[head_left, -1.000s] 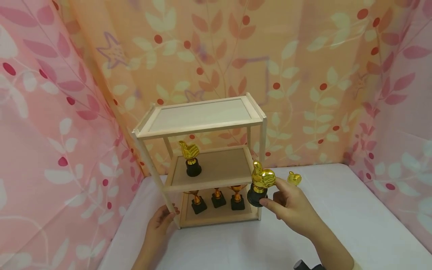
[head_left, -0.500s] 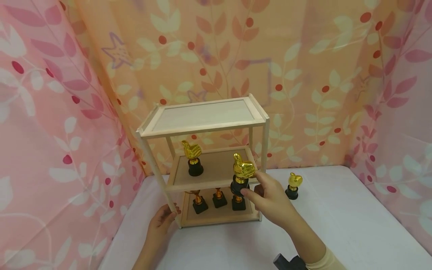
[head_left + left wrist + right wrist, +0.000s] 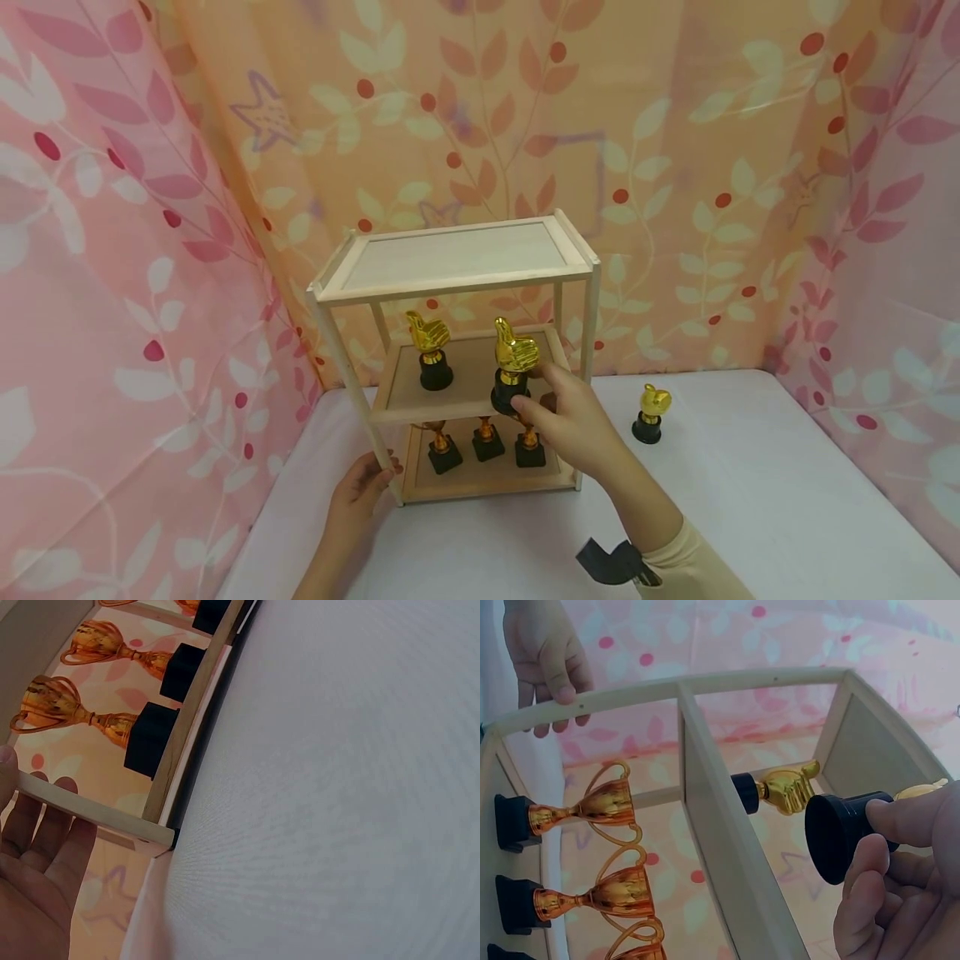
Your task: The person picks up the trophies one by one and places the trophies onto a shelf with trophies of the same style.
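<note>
My right hand [image 3: 573,421] pinches a gold thumbs-up trophy [image 3: 514,350] by its round black base, upright at the front of the middle shelf [image 3: 480,371]. In the right wrist view the base [image 3: 832,836] shows its underside, clear of the shelf board. A matching thumbs-up trophy [image 3: 431,350] stands on that shelf to the left. My left hand [image 3: 357,493] grips the front left post of the wooden rack [image 3: 378,446] low down; the left wrist view shows fingers [image 3: 71,847] behind the post and the thumb at the left edge.
Three two-handled cup trophies [image 3: 488,440] with square black bases stand on the bottom shelf [image 3: 487,483]. Another thumbs-up trophy [image 3: 651,414] stands on the white table [image 3: 720,483] right of the rack. Floral curtains [image 3: 675,183] hang behind and at both sides.
My right hand has carried the thumbs-up trophy left and a little up, from beside the rack's right post to the front of the middle shelf. My left hand keeps its grip on the post.
</note>
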The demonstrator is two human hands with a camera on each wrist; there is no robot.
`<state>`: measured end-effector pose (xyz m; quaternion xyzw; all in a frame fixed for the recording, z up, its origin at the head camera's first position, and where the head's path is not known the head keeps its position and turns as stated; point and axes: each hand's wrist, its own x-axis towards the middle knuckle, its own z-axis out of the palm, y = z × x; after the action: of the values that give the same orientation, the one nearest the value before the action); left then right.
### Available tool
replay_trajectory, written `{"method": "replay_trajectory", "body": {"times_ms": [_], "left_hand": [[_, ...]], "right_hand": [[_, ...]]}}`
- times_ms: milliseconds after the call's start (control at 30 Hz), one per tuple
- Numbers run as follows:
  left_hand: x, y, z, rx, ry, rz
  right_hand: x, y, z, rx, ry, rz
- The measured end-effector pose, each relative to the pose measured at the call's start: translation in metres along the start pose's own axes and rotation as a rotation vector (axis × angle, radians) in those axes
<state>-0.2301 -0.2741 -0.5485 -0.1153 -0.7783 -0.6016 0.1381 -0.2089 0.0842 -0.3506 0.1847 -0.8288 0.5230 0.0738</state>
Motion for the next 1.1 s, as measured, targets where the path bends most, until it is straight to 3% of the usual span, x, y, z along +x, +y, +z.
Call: {"method": "replay_trajectory", "body": {"times_ms": [300,567,733,967,1100], "left_hand": [[-0.001,0.001,-0.001,-0.014,0.006,-0.031],[-0.001,0.003,-0.001,0.009,0.006,-0.034],[-0.001,0.001,0.0,0.009,0.012,-0.035],[0.001,-0.001,0.001,-0.064,-0.006,0.018],[0.001,-0.001,0.002,-0.065,-0.005,0.007]], "right_hand": [[0.02,-0.008,0.007,0.002,-0.033,0.016],[0.043,-0.011,0.011,-0.065,-0.021,0.017],[0.059,-0.004,0.017,-0.12,-0.006,0.01],[0.075,0.01,0.023,-0.159,-0.021,-0.003],[0.082,0.015,0.024,-0.184,-0.035,-0.013]]}}
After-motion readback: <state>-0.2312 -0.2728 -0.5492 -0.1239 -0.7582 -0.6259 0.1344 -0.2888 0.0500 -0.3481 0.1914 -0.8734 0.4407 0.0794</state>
